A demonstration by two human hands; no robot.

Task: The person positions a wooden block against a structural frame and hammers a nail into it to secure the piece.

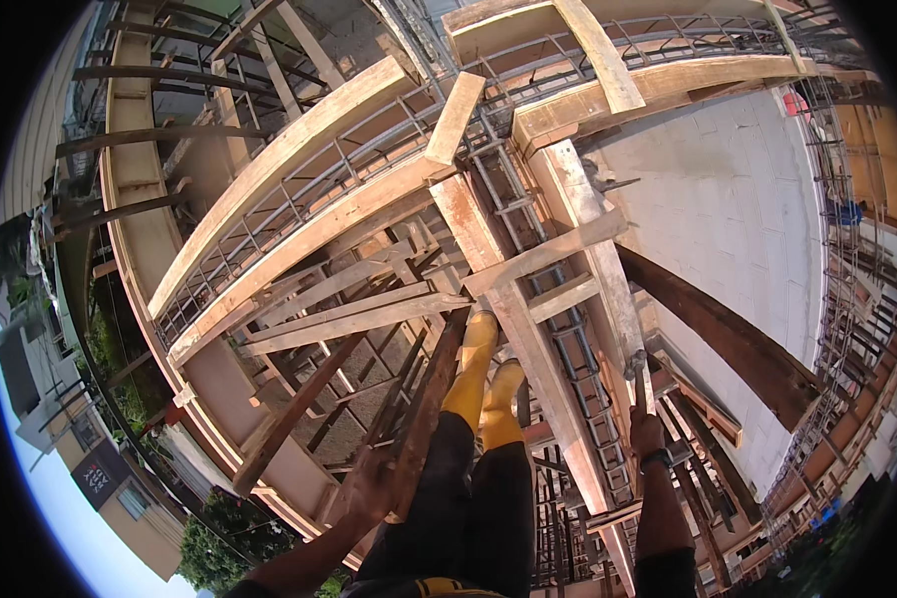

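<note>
My left hand (pixel 371 484) grips the near part of a dark wooden plank (pixel 433 404) that slants up and away beside my left leg. My right hand (pixel 648 433) is closed around the handle of a hammer (pixel 636 365), its head lying close to the side board of a beam form (pixel 600 264). Between the form's boards runs a cage of steel rebar (pixel 578 344). A short wooden crosspiece (pixel 546 253) spans the top of that form.
My yellow boots (pixel 480 349) stand among timber props above a drop. Another form with rebar (pixel 289 209) curves off to the left. A pale block wall (pixel 728 189) fills the right, with a dark beam (pixel 723 334) before it. Buildings (pixel 105 468) lie beyond the left edge.
</note>
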